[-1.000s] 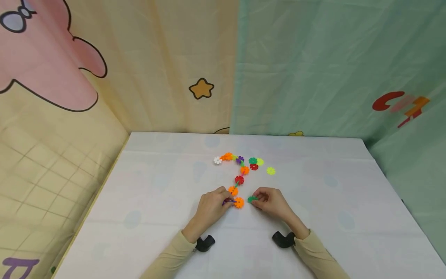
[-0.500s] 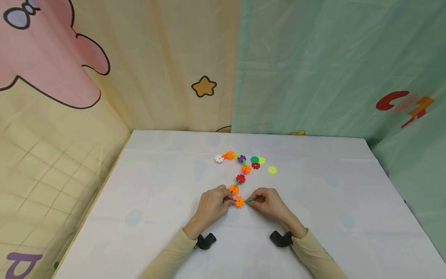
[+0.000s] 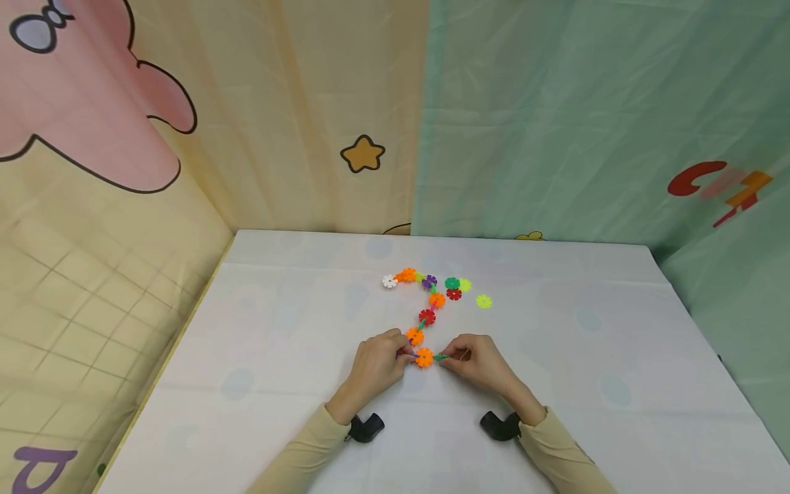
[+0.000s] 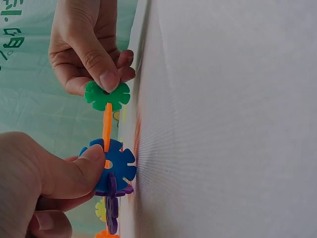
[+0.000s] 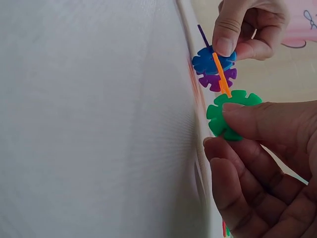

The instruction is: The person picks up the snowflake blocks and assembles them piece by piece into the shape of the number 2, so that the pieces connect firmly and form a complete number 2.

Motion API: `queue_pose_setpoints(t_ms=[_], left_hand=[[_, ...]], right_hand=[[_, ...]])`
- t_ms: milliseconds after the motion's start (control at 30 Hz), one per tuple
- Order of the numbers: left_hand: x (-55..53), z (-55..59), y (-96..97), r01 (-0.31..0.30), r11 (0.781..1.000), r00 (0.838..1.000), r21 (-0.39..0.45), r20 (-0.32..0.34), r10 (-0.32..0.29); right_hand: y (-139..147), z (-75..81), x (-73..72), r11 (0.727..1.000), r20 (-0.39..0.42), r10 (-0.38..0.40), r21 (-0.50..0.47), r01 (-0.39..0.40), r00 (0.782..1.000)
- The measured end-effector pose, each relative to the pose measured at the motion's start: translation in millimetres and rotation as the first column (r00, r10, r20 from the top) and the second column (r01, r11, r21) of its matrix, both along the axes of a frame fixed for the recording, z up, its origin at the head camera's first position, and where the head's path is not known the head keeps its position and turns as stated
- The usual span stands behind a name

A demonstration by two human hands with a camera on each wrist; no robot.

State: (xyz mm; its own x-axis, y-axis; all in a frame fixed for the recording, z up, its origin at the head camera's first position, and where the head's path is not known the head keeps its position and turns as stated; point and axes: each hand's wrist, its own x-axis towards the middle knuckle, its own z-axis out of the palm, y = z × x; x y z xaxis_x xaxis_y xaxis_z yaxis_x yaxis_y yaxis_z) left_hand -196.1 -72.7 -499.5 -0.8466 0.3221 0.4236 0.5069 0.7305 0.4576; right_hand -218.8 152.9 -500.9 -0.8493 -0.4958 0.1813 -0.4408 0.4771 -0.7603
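A chain of slotted snowflake discs curves over the white table, from a white disc (image 3: 389, 281) through a red disc (image 3: 427, 317) to an orange disc (image 3: 424, 357) at its near end. My left hand (image 3: 378, 360) pinches a blue disc (image 4: 125, 166) of the chain between thumb and fingers; purple discs (image 4: 113, 213) adjoin it. The orange disc stands edge-on between the hands, joined to the blue one. With thumb and fingertips, my right hand (image 3: 478, 358) pinches a green disc (image 5: 217, 119), its rim meeting the orange disc's edge. How deep the slots engage cannot be told.
Beyond the right hand lie loose discs: a green one (image 3: 452, 283), a red one (image 3: 454, 294), a yellow one (image 3: 465, 285) and another yellow disc (image 3: 484, 301). Black wrist mounts (image 3: 367, 428) sit under both forearms. Curtains (image 3: 537, 123) stand behind the table's far edge (image 3: 432, 237).
The right hand has brought the green disc leftward, turned it edge-on to the head view and set it against the orange disc. The left hand keeps its hold with little movement.
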Motion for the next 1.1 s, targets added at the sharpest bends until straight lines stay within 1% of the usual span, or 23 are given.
queue_pose_setpoints(t_ms=[267, 367, 567, 933, 1100], left_hand=[[-1.6, -1.4, -0.3, 0.011, 1.0, 1.0, 0.02, 0.001, -0.011], [-2.0, -1.7, -0.2, 0.013, 0.999, 1.0, 0.035, 0.011, -0.014], [-2.6, -2.8, 0.1, 0.029, 0.997, 0.999, 0.066, 0.032, -0.031], [-6.7, -7.5, -0.7, 0.064, 0.993, 0.998, 0.098, 0.01, -0.065], [-6.7, -7.5, -0.8, 0.082, 0.991, 0.996, 0.105, 0.013, -0.084]], right_hand=[[-4.2, -0.8, -2.8, 1.0, 0.008, 0.005, -0.014, -0.005, 1.0], [-5.3, -1.0, -3.9, 1.0, 0.006, 0.006, -0.016, -0.006, 1.0], [-5.8, -4.1, -5.4, 0.998, -0.014, 0.051, -0.038, -0.052, 0.999], [-4.4, -6.5, -6.3, 0.994, -0.045, 0.098, -0.043, -0.1, 0.994], [-6.2, -7.3, -5.5, 0.994, -0.068, 0.095, -0.052, -0.098, 0.993]])
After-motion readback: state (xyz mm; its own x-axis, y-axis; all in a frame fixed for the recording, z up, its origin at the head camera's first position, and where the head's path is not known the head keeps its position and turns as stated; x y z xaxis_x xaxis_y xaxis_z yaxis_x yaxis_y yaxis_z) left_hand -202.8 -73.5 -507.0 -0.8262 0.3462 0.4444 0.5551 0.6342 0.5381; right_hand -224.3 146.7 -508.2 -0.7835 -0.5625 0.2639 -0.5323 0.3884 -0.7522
